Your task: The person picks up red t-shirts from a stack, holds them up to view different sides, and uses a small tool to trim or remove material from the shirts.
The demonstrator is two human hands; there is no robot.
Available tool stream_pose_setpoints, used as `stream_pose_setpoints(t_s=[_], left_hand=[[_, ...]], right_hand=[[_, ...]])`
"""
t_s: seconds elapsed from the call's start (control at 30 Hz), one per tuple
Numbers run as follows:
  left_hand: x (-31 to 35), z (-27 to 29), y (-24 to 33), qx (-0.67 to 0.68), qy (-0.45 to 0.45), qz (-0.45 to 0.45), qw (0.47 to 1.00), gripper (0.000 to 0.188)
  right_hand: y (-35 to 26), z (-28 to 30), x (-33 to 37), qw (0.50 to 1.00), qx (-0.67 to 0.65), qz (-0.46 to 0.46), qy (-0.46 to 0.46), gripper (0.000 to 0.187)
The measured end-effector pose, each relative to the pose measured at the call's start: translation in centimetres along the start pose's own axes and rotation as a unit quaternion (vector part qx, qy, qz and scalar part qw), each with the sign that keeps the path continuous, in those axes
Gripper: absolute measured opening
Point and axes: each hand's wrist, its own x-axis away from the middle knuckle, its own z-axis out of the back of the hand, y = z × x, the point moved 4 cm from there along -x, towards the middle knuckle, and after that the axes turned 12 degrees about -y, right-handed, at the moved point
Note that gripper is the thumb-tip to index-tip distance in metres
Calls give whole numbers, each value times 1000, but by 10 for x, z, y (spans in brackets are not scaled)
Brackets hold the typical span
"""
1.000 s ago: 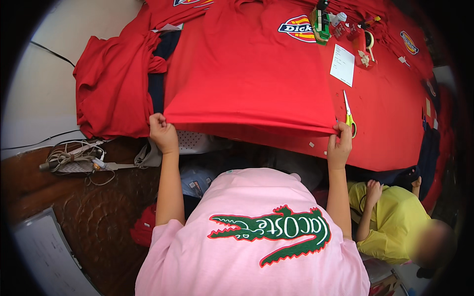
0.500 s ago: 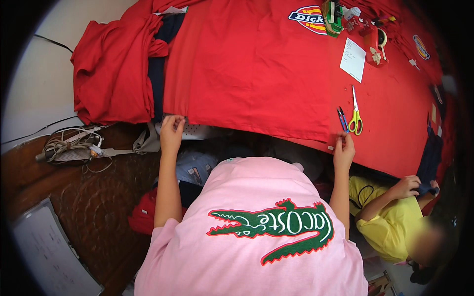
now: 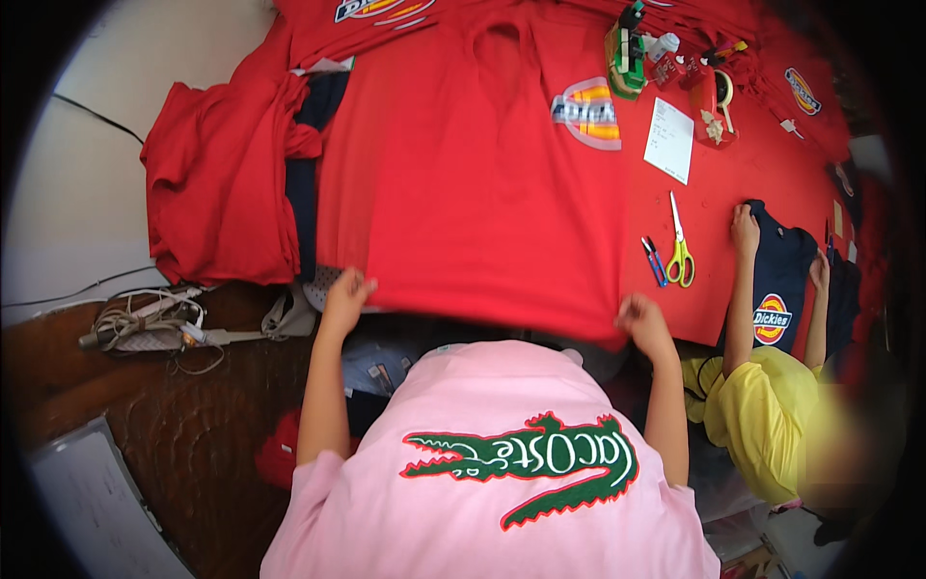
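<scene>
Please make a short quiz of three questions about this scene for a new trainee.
1. True or false: both hands, the left hand and the right hand, grip the near hem of the red T-shirt.
2. What lies right of that shirt on the red table cover? A) yellow-handled scissors B) a hammer C) a stapler
3. What garment does the second person in the yellow top touch?

Key
1. True.
2. A.
3. A navy T-shirt with a round badge.
</scene>
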Motion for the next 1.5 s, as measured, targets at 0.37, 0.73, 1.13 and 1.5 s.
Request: stream_pose_setpoints(t_s=[0.37,0.73,1.13,1.5], left_hand=[[-17,-65,121,-300,116,-108,941,26],[-125,-95,131,-440,46,-198,875,90],[-156,-94,199,-371,0,-304,878,54],[-198,-100,238,-378,-114,-275,877,18]], right_hand=[[-123,-44,-26,919,185,155,311,29],[-129,-74,-122,848,465,147,207,75],[-76,13,-28,810,372,54,449,48],[-57,32,-33,801,367,15,472,18]])
